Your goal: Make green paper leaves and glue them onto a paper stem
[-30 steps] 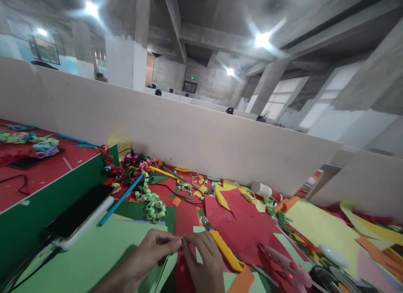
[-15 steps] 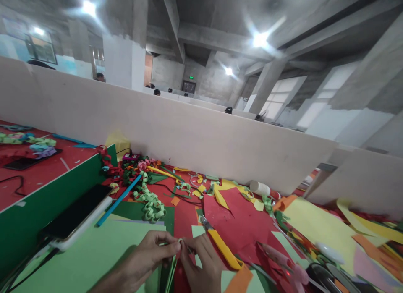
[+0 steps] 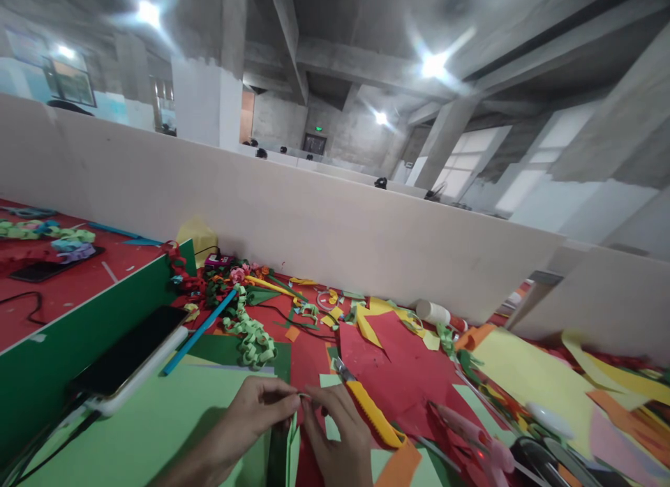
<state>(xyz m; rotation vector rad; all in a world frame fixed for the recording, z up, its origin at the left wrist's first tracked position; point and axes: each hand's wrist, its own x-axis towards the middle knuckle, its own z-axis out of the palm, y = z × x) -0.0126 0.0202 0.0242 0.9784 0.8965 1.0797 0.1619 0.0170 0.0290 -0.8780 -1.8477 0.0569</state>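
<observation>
My left hand [image 3: 256,414] and my right hand [image 3: 335,435] meet at the bottom middle of the view, fingertips pinched together on a thin green paper strip [image 3: 289,445] that hangs down between them. The hands hover over a light green paper sheet [image 3: 157,424]. A yellow utility knife [image 3: 369,411] lies just right of my right hand on red paper. A light green paper chain [image 3: 251,337] lies beyond my left hand.
A black phone [image 3: 130,351] rests on the green divider [image 3: 63,354] at left, beside a blue stick [image 3: 202,330]. Coloured paper scraps, a white tube [image 3: 434,312], pink-handled scissors [image 3: 471,431] and yellow sheets [image 3: 528,382] cover the red table. A beige partition wall [image 3: 314,222] runs behind.
My fingertips stay pinched together on the strip; the green strip now hangs more upright below my hands. The view has barely shifted.
</observation>
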